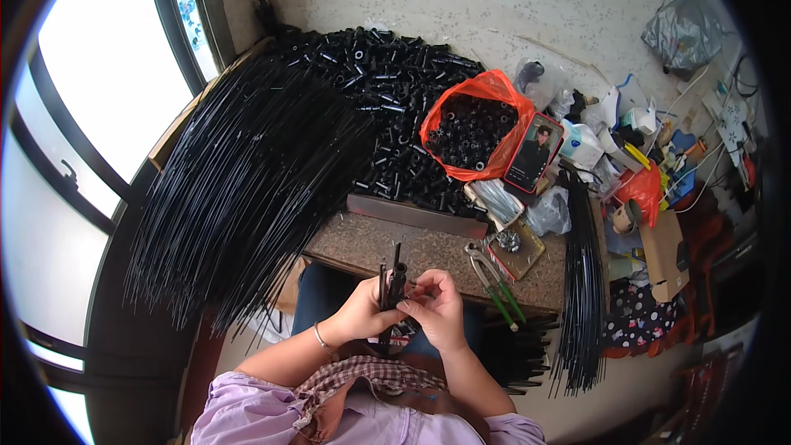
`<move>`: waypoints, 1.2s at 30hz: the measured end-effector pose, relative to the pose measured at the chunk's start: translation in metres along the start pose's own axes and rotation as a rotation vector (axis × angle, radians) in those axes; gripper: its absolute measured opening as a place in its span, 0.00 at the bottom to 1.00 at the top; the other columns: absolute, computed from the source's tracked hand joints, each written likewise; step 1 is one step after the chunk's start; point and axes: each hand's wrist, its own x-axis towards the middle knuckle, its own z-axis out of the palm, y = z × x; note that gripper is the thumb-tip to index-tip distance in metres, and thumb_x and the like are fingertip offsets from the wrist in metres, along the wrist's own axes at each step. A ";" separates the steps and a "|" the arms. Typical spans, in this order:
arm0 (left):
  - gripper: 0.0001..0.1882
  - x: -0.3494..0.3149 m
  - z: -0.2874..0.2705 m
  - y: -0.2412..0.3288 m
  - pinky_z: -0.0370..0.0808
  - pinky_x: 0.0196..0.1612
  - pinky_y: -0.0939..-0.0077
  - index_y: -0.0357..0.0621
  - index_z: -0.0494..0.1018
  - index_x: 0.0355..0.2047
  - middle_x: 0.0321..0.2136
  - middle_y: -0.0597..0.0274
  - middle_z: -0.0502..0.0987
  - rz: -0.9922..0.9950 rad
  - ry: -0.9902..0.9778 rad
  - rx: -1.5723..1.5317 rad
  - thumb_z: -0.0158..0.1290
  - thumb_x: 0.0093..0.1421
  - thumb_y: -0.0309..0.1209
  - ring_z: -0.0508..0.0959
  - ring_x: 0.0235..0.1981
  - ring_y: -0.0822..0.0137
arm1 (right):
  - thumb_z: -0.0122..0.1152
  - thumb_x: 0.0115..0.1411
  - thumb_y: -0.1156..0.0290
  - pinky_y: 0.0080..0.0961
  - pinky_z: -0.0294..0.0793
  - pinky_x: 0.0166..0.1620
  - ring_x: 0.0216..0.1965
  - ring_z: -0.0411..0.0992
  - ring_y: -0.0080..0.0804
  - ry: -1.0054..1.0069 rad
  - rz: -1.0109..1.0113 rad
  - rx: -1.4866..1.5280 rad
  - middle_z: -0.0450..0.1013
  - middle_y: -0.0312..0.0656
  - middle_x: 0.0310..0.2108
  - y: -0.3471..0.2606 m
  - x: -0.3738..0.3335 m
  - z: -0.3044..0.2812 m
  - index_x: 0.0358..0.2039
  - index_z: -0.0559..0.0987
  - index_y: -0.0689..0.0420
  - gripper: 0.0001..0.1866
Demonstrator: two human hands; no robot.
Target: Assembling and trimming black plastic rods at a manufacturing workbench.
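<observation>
My left hand (360, 313) is closed around a black tubular part (400, 272), held upright above my lap, with a thin black rod beside it. At its side my right hand (438, 311) has thumb and fingers pinched together. What that pinch holds is too small to make out. Beyond my hands, black tubular parts (395, 74) lie heaped on the stone-topped table (354, 239). A large sheaf of thin black rods (247, 165) hangs over the table's left side. Pincers with green handles (497, 288) rest at the front edge, right of my hands.
An orange-red bag (527, 107) holds small black pieces. A phone (534, 152) leans against it. Small metal bits (508, 240) sit on a yellowish case (527, 257). Another rod bundle (582, 280) hangs at the right edge, near a cardboard box (664, 255) and clutter. Windows are at left.
</observation>
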 end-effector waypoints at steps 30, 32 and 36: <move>0.17 0.005 0.001 0.044 0.71 0.26 0.78 0.38 0.65 0.39 0.20 0.63 0.72 0.194 0.023 0.099 0.53 0.47 0.23 0.76 0.22 0.73 | 0.69 0.41 0.80 0.18 0.69 0.33 0.30 0.68 0.23 -0.156 -0.183 -0.205 0.69 0.37 0.32 -0.081 0.002 0.016 0.36 0.71 0.58 0.21; 0.16 0.012 0.000 0.042 0.69 0.25 0.76 0.39 0.65 0.36 0.19 0.60 0.71 0.269 0.080 0.198 0.54 0.46 0.23 0.76 0.21 0.66 | 0.70 0.38 0.78 0.22 0.67 0.31 0.27 0.67 0.30 -0.067 -0.761 -0.814 0.68 0.38 0.26 -0.101 0.004 0.024 0.29 0.74 0.58 0.16; 0.07 0.026 -0.001 0.087 0.69 0.26 0.77 0.38 0.68 0.25 0.20 0.59 0.72 0.307 0.159 0.298 0.55 0.47 0.21 0.74 0.22 0.68 | 0.67 0.39 0.79 0.27 0.66 0.28 0.25 0.66 0.35 0.057 -0.988 -0.993 0.69 0.39 0.24 -0.117 -0.013 0.035 0.26 0.76 0.59 0.12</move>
